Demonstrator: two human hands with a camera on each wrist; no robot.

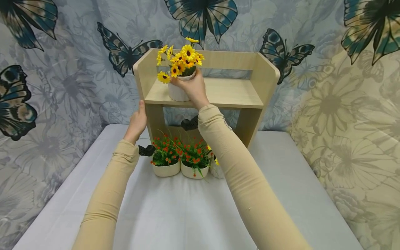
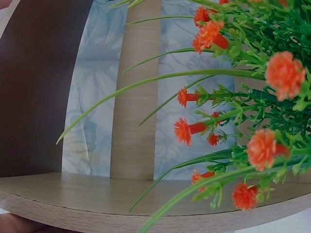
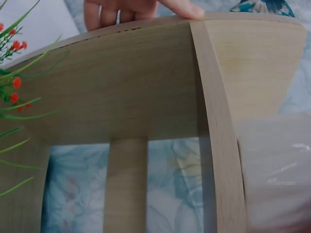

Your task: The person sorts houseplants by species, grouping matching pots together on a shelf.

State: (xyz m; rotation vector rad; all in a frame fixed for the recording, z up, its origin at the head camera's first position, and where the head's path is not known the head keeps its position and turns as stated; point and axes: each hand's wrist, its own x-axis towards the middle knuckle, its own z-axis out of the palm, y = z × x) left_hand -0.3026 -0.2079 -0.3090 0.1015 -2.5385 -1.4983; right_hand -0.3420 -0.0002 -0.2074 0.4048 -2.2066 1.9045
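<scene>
A light wooden two-tier shelf (image 1: 232, 92) stands at the far side of the table. My right hand (image 1: 195, 88) holds a white flower pot (image 1: 177, 93) with yellow, dark-centred flowers (image 1: 188, 52), thumb on the near side. That pot is at the upper board's left end; its blurred side shows close against the board (image 3: 272, 165) in the right wrist view. With my left hand (image 1: 136, 122) I grip the shelf's left side panel, thumb along the front edge, other fingers on the outer face (image 3: 131, 12).
Two oval cream pots (image 1: 166, 170) (image 1: 194, 172) of red-flowered greenery stand before the shelf's left half. Beside them, my right forearm partly covers another white pot (image 1: 217, 171) with yellow blooms. Grass blades (image 2: 160, 77) reach across the lower opening. A butterfly-patterned wall (image 1: 128, 52) rises behind.
</scene>
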